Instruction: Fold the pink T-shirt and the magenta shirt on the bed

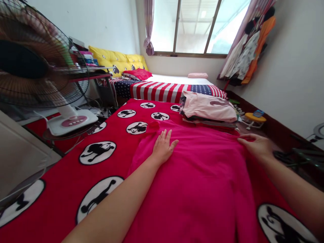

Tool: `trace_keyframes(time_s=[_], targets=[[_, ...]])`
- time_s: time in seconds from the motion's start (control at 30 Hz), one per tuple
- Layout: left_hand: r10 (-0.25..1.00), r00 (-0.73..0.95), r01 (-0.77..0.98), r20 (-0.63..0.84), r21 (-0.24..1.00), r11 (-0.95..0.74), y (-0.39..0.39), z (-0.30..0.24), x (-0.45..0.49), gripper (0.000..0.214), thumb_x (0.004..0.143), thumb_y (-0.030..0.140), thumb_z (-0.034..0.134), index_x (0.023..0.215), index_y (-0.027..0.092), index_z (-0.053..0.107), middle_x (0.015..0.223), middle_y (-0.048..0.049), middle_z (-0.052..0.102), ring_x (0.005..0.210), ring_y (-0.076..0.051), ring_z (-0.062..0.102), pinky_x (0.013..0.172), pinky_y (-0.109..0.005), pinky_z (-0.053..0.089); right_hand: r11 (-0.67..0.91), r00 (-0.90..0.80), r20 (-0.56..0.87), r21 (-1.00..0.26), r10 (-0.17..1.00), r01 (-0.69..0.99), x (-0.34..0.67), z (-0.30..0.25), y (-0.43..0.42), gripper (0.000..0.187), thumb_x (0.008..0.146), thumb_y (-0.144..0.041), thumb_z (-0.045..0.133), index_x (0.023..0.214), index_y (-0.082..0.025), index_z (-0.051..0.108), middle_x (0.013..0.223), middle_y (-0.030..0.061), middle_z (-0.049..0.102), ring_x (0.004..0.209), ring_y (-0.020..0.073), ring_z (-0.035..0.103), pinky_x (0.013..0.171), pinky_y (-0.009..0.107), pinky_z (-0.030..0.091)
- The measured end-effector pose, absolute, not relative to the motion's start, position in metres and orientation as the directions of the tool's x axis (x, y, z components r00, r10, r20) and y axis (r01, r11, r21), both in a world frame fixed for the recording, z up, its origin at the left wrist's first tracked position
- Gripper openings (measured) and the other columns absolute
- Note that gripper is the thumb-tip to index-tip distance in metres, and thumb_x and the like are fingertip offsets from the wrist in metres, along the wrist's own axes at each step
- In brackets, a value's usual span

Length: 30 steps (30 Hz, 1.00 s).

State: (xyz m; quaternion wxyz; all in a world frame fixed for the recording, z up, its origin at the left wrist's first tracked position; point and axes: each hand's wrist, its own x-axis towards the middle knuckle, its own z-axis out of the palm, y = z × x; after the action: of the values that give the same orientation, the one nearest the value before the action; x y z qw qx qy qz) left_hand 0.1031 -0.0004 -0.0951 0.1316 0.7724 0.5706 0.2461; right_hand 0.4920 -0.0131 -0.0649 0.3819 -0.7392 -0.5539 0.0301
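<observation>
A bright pink garment (202, 175) lies spread on a red blanket (76, 168) printed with black-and-white round figures. My left hand (163, 146) lies flat on the garment's upper left part, fingers stretched out. My right hand (255, 144) is at the garment's far right edge, fingers curled and pinching the pink cloth there. Just beyond the garment sits a stack of folded clothes (209, 109) with a pale pink piece on top.
A standing fan (37, 67) is close on the left, its white base (72, 121) beside the blanket. Behind lie a flag-patterned bedcover (162, 90), yellow cushions (116, 60), a window and hanging clothes (250, 47). A small yellow stool (255, 118) stands at right.
</observation>
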Motion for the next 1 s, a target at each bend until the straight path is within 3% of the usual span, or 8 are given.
trace_keyframes(time_s=[0.1,0.2,0.33,0.43,0.57,0.67,0.77,1.0], targets=[[0.941,0.26,0.844,0.217,0.423,-0.331,0.0,-0.095,0.104,0.066,0.096,0.054,0.033,0.148,0.014,0.032,0.155,-0.0169,0.027,0.144,-0.025,0.022,0.117,-0.039,0.021,-0.21,0.43,0.47,-0.449,0.771,0.869,0.482,-0.065,-0.015,0.014,0.067,-0.028,0.067,0.08,-0.024,0.069,0.099,0.0179,0.063,0.105,0.0414,0.056,0.088,0.058,0.042],[0.936,0.278,0.857,0.214,0.385,-0.342,0.0,-0.095,0.103,0.062,0.096,0.052,0.034,0.146,0.015,0.036,0.154,-0.0156,0.029,0.144,-0.024,0.023,0.117,-0.039,0.021,-0.039,0.247,0.597,-0.339,0.763,0.94,0.434,-0.06,-0.008,0.024,0.077,-0.027,0.056,0.096,-0.021,0.068,0.115,0.0177,0.059,0.116,0.0366,0.051,0.1,0.053,0.039],[0.932,0.311,0.873,0.187,0.332,-0.357,-0.001,-0.096,0.103,0.059,0.096,0.05,0.037,0.144,0.016,0.041,0.154,-0.0148,0.029,0.145,-0.026,0.02,0.118,-0.04,0.02,0.236,-0.005,0.525,-0.374,0.851,0.897,0.362,-0.068,0.005,0.027,0.081,-0.031,0.057,0.103,-0.019,0.067,0.109,0.0109,0.065,0.107,0.0263,0.059,0.099,0.04,0.044],[0.931,0.326,0.884,0.164,0.297,-0.361,-0.003,-0.096,0.104,0.059,0.095,0.052,0.038,0.143,0.018,0.043,0.155,-0.0145,0.028,0.145,-0.028,0.018,0.118,-0.041,0.018,0.264,-0.099,0.399,-0.382,0.912,0.886,0.331,-0.088,0.006,0.038,0.085,-0.038,0.056,0.115,-0.016,0.064,0.126,0.0148,0.059,0.118,0.03,0.054,0.103,0.048,0.041],[0.967,0.23,0.926,0.113,0.281,-0.253,0.009,-0.091,0.091,0.065,0.091,0.06,0.039,0.146,0.024,0.039,0.157,-0.0122,0.024,0.145,-0.031,0.019,0.116,-0.047,0.02,0.234,-0.071,0.366,-0.422,0.928,0.876,0.328,-0.11,0.001,0.044,0.087,-0.041,0.054,0.123,-0.017,0.061,0.137,0.0153,0.052,0.129,0.0321,0.045,0.107,0.058,0.03],[0.998,0.01,0.953,0.07,0.302,-0.031,0.029,-0.086,0.062,0.07,0.093,0.059,0.034,0.15,0.019,0.029,0.155,-0.0171,0.027,0.142,-0.033,0.028,0.113,-0.045,0.029,0.297,-0.078,0.401,-0.52,0.913,0.801,0.337,-0.113,0.0,0.039,0.085,-0.039,0.056,0.116,-0.018,0.064,0.131,0.0139,0.057,0.124,0.0279,0.05,0.107,0.051,0.035],[0.984,-0.144,0.958,0.107,0.263,0.112,0.045,-0.088,0.03,0.071,0.093,0.056,0.033,0.15,0.013,0.03,0.157,-0.0189,0.019,0.145,-0.033,0.017,0.115,-0.043,0.025,0.347,-0.077,0.442,-0.572,0.894,0.743,0.342,-0.11,0.0,0.034,0.084,-0.037,0.057,0.11,-0.018,0.067,0.124,0.0136,0.061,0.119,0.0256,0.055,0.106,0.044,0.039],[0.968,-0.163,0.986,0.19,0.071,0.152,0.032,-0.075,0.034,0.064,0.09,0.043,0.045,0.144,0.008,0.04,0.157,-0.0227,0.012,0.145,-0.039,0.007,0.116,-0.053,0.019,0.347,-0.077,0.452,-0.553,0.889,0.757,0.338,-0.111,0.0,0.028,0.083,-0.033,0.058,0.105,-0.019,0.069,0.121,0.0129,0.063,0.117,0.0268,0.056,0.103,0.044,0.041]])
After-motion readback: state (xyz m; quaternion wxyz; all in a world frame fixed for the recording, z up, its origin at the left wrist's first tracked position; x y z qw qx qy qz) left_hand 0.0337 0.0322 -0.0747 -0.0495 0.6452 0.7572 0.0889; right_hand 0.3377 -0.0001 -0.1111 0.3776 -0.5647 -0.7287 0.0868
